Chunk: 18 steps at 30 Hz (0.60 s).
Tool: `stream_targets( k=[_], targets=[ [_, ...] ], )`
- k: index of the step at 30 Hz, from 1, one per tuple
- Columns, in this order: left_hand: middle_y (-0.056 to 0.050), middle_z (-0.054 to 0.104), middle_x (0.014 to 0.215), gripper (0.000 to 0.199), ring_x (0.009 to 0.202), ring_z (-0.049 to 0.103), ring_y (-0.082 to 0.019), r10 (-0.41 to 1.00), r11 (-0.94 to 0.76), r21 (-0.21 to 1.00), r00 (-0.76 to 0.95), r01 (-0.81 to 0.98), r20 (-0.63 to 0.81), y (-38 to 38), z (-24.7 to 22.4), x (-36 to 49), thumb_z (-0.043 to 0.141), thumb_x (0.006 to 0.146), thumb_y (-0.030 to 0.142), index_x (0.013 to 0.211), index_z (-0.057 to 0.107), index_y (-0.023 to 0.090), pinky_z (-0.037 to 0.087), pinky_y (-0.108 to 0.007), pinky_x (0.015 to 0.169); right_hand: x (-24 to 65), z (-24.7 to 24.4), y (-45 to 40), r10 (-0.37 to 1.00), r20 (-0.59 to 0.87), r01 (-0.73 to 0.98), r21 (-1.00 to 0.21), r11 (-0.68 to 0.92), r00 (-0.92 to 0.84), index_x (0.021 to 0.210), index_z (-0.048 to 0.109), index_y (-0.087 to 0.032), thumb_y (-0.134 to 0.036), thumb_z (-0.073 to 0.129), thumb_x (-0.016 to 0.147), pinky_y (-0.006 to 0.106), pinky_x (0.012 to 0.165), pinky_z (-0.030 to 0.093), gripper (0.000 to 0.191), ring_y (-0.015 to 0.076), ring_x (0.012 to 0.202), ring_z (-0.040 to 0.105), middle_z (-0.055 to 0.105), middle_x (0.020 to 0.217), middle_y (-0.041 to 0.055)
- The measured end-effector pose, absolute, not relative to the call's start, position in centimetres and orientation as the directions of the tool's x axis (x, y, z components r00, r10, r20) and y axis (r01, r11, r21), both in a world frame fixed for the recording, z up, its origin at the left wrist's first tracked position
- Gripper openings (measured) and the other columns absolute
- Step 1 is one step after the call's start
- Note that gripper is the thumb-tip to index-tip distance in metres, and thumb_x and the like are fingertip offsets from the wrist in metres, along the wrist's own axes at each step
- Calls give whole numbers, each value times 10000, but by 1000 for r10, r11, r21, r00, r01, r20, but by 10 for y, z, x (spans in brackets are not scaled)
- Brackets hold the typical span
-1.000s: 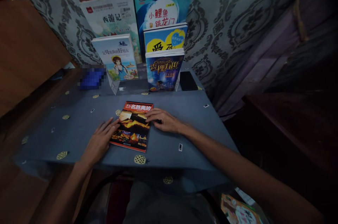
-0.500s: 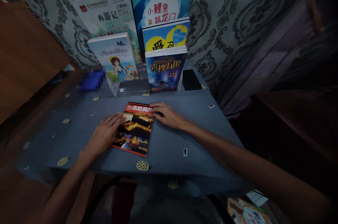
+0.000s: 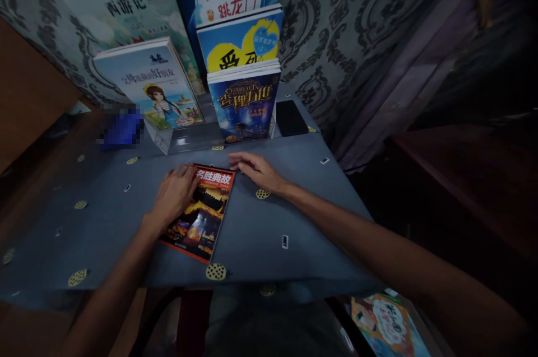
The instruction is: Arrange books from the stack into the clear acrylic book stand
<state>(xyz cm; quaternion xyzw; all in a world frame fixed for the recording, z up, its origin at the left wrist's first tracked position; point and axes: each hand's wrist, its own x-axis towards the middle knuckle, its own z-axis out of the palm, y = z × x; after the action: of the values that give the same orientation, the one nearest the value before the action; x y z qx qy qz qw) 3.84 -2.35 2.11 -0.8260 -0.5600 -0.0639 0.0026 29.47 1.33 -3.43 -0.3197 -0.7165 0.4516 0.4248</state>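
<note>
A thin book (image 3: 204,205) with a red-and-black cover and a picture of a wall at dusk lies on the cloth-covered table (image 3: 252,245). My left hand (image 3: 174,194) rests over its left edge, the fingers extended together on the cover's upper left part. Just past the book's top right corner is my right hand (image 3: 256,172), its fingers stretched out and slightly apart. Nothing is held in the right hand, and whether it touches the corner I cannot tell.
A clear stand (image 3: 189,141) at the back holds several upright books, among them a dark blue one (image 3: 246,107) and a light blue one (image 3: 157,91). Right of it lies a black phone (image 3: 292,118). A blurred blue object (image 3: 121,130) sits left. More books (image 3: 389,323) are low at right.
The view has shifted closer and to the right. My left hand has moved up along the book's left side. My right hand has come off the cover to beside its top right corner.
</note>
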Motion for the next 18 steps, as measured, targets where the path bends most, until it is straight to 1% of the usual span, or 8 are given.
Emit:
stream_targets(
  k=[3,7,10,13,16,18],
  targets=[
    [-149,658,1172,345,1076,629,-314,931,-362,-34,364,931,43,-34,34,70,437,1011,402,1146,644,162,518,-430,911,296,-34,10,853,299,63,-932,358,-428,1316,593,-183,-199,441,985,369,863,586,364,175,914,746,722,1153,100],
    [-150,645,1186,382,1133,600,-323,919,-388,-135,394,912,22,-53,42,105,509,980,474,1177,630,170,528,-405,887,298,-30,6,847,304,54,-931,362,-437,1281,606,-174,-211,452,983,344,833,585,337,164,891,738,721,1119,98],
    [-160,662,1170,375,1138,605,-329,938,-340,-192,345,921,-8,-64,45,119,516,977,460,1159,635,155,540,-402,862,297,-28,5,844,303,42,-933,357,-442,1267,609,-167,-220,454,979,329,824,582,332,160,887,739,719,1128,100],
    [-167,688,1131,347,1139,619,-333,957,-291,-204,283,935,-67,-70,49,128,492,985,415,1129,644,137,552,-389,808,296,-26,4,847,311,37,-932,361,-431,1253,618,-170,-233,471,973,323,824,579,323,164,888,739,728,1093,90],
    [-178,704,1117,328,1087,655,-325,965,-259,-216,244,941,-96,-73,52,136,443,994,335,1123,645,111,554,-392,778,295,-27,4,853,312,34,-933,357,-418,1242,624,-159,-246,483,967,320,809,580,321,170,876,740,732,1072,91],
    [-181,711,1103,325,1048,677,-323,967,-253,-222,237,942,-96,-73,52,138,431,991,310,1105,654,103,554,-393,758,295,-28,4,859,310,33,-935,353,-407,1236,628,-155,-250,489,964,310,796,580,319,164,858,739,735,1065,88]
  ],
)
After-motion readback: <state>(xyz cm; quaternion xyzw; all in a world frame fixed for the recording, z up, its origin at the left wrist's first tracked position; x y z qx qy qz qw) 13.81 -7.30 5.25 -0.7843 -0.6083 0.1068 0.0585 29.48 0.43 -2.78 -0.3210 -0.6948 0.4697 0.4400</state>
